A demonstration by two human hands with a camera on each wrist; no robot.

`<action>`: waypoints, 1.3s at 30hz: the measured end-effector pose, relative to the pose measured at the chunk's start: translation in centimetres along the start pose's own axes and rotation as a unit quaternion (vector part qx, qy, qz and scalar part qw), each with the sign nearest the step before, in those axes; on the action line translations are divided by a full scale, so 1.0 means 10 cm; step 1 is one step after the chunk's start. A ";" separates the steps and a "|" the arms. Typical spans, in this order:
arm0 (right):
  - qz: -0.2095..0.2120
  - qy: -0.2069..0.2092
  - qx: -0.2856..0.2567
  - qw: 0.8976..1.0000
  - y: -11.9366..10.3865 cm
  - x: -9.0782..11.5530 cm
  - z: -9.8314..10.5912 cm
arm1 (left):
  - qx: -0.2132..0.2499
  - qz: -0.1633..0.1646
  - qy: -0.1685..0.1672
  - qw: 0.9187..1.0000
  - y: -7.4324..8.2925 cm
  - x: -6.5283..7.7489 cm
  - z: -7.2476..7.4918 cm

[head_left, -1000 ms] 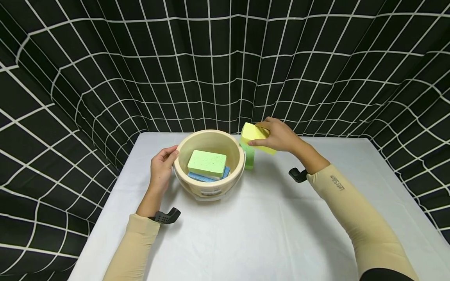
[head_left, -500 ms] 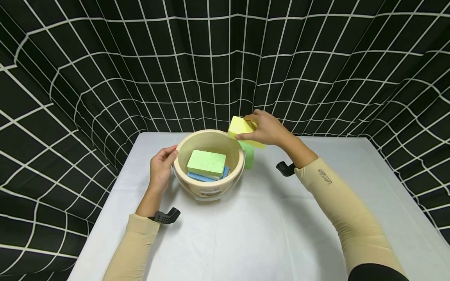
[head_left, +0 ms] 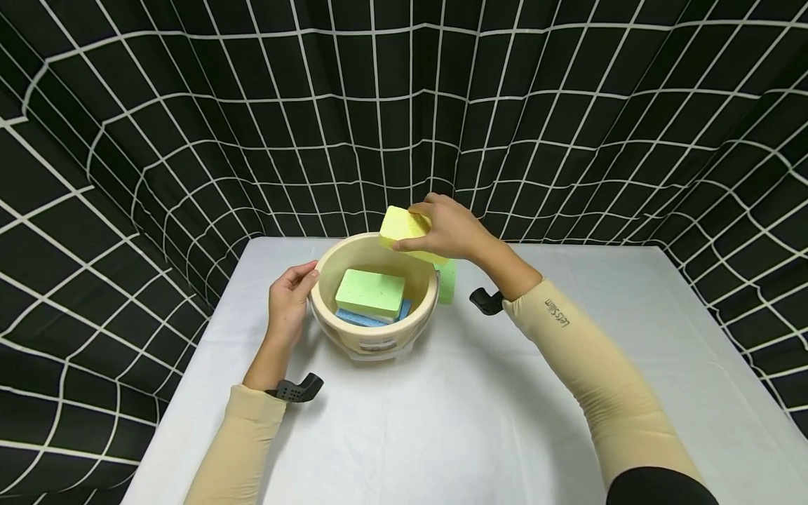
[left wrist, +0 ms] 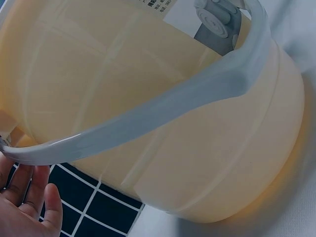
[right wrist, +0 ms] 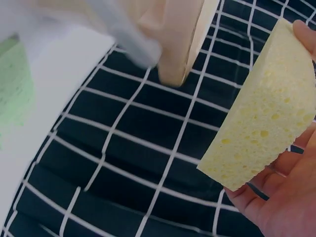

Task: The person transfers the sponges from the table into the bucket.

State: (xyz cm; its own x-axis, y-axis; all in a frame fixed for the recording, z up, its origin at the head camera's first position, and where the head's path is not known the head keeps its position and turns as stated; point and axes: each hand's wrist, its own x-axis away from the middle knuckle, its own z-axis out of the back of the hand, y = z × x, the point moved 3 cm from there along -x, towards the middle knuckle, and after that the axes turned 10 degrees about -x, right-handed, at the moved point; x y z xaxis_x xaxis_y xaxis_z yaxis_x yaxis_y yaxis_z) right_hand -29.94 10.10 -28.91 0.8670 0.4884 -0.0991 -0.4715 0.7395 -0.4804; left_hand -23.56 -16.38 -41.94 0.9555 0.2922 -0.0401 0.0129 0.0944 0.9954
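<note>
A cream bucket (head_left: 328, 324) stands on the table, and inside it a green sponge (head_left: 371, 292) lies on top of a blue sponge (head_left: 360, 318), with a pale edge showing between them. My left hand (head_left: 288, 301) grips the bucket's left rim, thumb over the edge; in the left wrist view its fingers (left wrist: 37, 195) are beside the bucket's grey handle (left wrist: 148, 116). My right hand (head_left: 451, 228) pinches a yellow sponge (head_left: 400, 226) between thumb and fingers, over the bucket's back right rim. The right wrist view shows the yellow sponge's porous face (right wrist: 266, 118).
Another green sponge (head_left: 447, 282) stands on the table, right against or close behind the bucket's right side, partly hidden. A white cloth covers the table (head_left: 442, 421). Black curtains with a white grid (head_left: 404, 105) enclose the back and sides.
My right hand has carried the yellow sponge leftward, from beside the bucket to over its rim. The left hand and the bucket have stayed in place.
</note>
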 end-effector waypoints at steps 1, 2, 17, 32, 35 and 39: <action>0.000 -0.002 -0.001 1.000 -0.02 -0.01 -0.02 | 0.000 0.000 0.000 1.000 0.00 0.00 0.00; 0.001 -0.004 -0.001 1.000 -0.04 -0.02 -0.03 | 0.000 0.001 0.000 1.000 0.00 0.00 0.00; 0.028 -0.034 0.022 0.999 -0.32 -0.12 -0.27 | 0.004 -0.007 0.005 1.000 0.01 0.01 0.00; 0.052 -0.087 0.077 0.992 -0.54 -0.19 -0.58 | 0.005 -0.005 0.004 1.000 0.02 0.00 0.00; 0.042 -0.096 0.080 0.991 -0.52 -0.18 -0.66 | 0.006 -0.005 0.005 1.000 0.02 0.00 0.00; 0.034 -0.104 0.098 0.989 -0.49 -0.18 -0.76 | 0.002 -0.004 0.005 1.000 0.01 0.00 0.00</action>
State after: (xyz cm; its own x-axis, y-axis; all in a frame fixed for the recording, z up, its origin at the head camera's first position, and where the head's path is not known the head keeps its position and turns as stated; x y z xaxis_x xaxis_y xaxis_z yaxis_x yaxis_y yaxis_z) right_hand -27.95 2.08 -32.94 0.7896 0.6101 0.0649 -0.5679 0.7668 -0.2990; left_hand -23.52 -16.32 -41.82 0.9524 0.3010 -0.0486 0.0211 0.0938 0.9954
